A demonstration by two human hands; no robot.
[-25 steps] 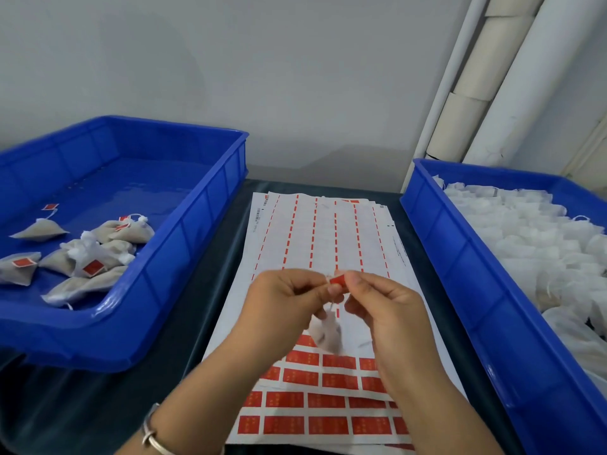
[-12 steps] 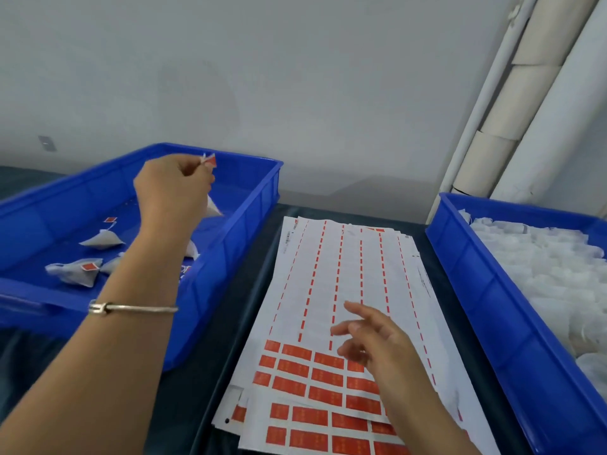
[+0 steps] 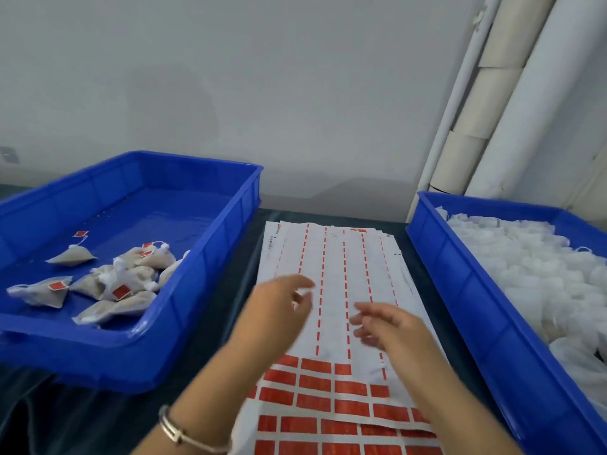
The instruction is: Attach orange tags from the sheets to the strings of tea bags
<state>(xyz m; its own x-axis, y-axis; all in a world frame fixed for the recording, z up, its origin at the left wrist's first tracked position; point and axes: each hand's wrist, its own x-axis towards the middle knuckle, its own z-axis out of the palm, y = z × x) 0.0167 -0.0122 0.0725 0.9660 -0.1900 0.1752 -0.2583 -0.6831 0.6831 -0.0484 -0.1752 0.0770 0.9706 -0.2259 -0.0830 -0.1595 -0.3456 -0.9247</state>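
Note:
A stack of white sheets [image 3: 331,257] lies in the middle of the table, with rows of orange tags [image 3: 315,385] left at its near end. My left hand [image 3: 279,310] hovers over the sheets' left side, fingers loose and holding nothing. My right hand [image 3: 391,326] hangs beside it over the sheets, fingers loosely bent and empty. Several tagged tea bags [image 3: 111,287] lie in the left blue bin [image 3: 213,257]. Untagged white tea bags [image 3: 542,267] fill the right blue bin [image 3: 466,290].
White tubes [image 3: 486,103] lean against the grey wall at the back right. The dark table top [image 3: 98,418] shows between the bins and the sheets. A metal bracelet [image 3: 184,435] circles my left wrist.
My left hand has let the tagged tea bag go in the left bin and swung back over the sheets. My right hand has stayed above the sheets.

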